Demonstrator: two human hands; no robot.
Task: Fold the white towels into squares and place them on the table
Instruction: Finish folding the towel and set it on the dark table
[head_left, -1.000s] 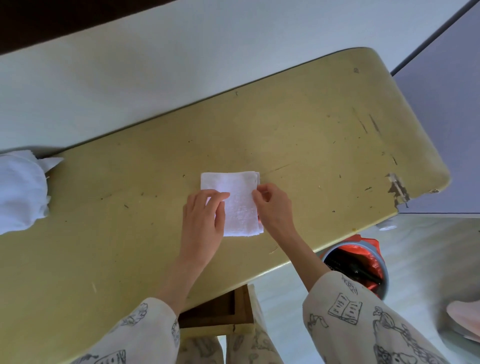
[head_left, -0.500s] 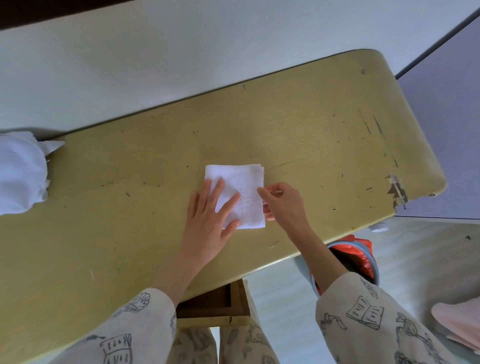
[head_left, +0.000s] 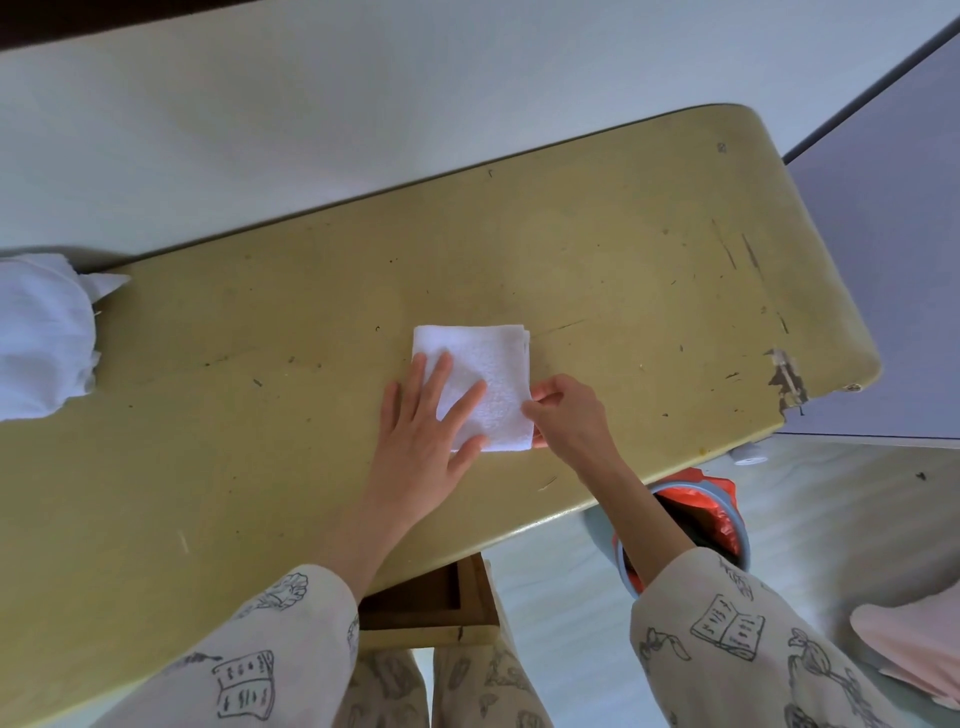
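Towel (head_left: 480, 374), white and folded into a rough square, lies flat near the middle of the yellow desk (head_left: 623, 249), and everything else sits around it. Left hand (head_left: 423, 447) rests on the towel's near-left part with its fingers straight and spread, palm down, pressing the cloth against the desk; its grip is released, nothing curled round anything. Right hand (head_left: 569, 421) sits at the towel's near-right corner, fingers bent, thumb and fingertips pinching the layered edge there, so its grip is grasping the towel. Both forearms reach in from sleeves printed with book drawings.

Far to the left of the towel, at the desk's edge, a heap of white cloth (head_left: 44, 338) lies bunched and unfolded. To the right of the towel, the desk's rounded end shows chipped paint (head_left: 787, 379). Below and right of the towel, past the desk's near edge, a bin with an orange liner (head_left: 706, 509) stands on the floor, partly hidden by the right forearm. Beneath the desk, near the person's knees, a brown wooden frame (head_left: 431, 603) shows.
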